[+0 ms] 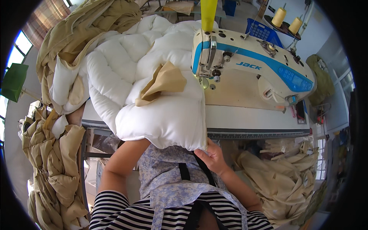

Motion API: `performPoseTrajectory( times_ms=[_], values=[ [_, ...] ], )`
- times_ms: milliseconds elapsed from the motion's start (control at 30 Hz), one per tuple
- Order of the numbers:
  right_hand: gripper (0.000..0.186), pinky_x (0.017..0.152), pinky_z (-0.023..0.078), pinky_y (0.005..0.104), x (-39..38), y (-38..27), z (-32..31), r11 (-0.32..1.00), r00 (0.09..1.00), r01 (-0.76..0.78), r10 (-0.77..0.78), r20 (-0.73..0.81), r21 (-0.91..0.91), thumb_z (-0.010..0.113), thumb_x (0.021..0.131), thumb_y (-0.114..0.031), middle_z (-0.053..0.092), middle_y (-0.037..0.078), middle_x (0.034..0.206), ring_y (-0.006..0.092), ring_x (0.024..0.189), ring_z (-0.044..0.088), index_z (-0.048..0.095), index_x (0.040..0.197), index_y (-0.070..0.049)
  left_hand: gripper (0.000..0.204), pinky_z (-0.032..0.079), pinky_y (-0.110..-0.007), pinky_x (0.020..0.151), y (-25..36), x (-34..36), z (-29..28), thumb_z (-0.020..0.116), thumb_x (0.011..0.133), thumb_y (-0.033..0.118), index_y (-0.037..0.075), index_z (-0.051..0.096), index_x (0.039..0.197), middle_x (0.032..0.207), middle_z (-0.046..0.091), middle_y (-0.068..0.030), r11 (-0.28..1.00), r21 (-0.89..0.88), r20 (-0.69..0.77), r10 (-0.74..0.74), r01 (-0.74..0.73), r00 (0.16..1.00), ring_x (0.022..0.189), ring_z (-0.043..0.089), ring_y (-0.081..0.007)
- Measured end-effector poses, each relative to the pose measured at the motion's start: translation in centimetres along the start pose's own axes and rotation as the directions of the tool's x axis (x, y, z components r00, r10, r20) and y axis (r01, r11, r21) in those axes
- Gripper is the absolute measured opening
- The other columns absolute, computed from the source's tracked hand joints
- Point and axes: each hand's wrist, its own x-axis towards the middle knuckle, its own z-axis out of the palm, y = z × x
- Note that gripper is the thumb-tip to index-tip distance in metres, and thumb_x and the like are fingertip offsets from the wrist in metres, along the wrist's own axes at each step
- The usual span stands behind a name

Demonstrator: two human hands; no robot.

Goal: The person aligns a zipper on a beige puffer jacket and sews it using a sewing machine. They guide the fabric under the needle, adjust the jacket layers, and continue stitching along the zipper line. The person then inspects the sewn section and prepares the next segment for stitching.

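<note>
My right hand [211, 157] grips the lower right corner of a white quilted padded piece [161, 122], thumb on its edge. My left forearm [120, 165] reaches under that piece's near edge, where the left hand is hidden. A folded tan fabric flap [161, 82] lies on the white padding. The piece runs along the left side of a white and blue sewing machine [253, 65], its right edge just below the needle area.
Tan padded fabric piles lie at back left [88, 19], lower left [57, 161] and lower right [276, 184]. The machine table [253, 119] has a ruler edge. Yellow thread cones [279, 17] and a blue crate [262, 32] stand behind. A green panel [13, 80] is at far left.
</note>
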Motion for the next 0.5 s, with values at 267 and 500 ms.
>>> performPoseTrajectory(
  times_ms=[267,500],
  values=[
    [0.024,0.099,0.047,0.0343,0.1,0.5,1.3,0.998,0.999,0.024,-0.022,0.031,-0.051,0.067,0.098,-0.014,0.063,0.015,0.129,0.0266,0.117,0.061,0.071,0.118,0.000,0.036,0.054,-0.035,0.054,-2.4,-0.6,-2.4,0.056,0.100,0.019,0.005,0.051,0.133,0.109,0.068,-0.0124,0.816,0.551,-0.145,0.299,-0.174,0.943,0.076,0.070,-0.0240],
    [0.024,0.097,0.047,0.0322,0.5,0.0,1.0,0.999,0.999,-0.015,0.014,0.032,0.041,0.067,0.098,-0.012,0.062,0.015,0.132,0.0246,0.116,0.062,0.071,0.117,0.001,0.035,0.054,-0.035,0.055,-2.9,1.6,0.3,0.056,0.099,0.018,0.005,0.052,0.132,0.109,0.068,-0.0125,0.776,0.597,-0.173,0.372,-0.203,0.912,0.076,0.070,-0.0243]
  ],
)
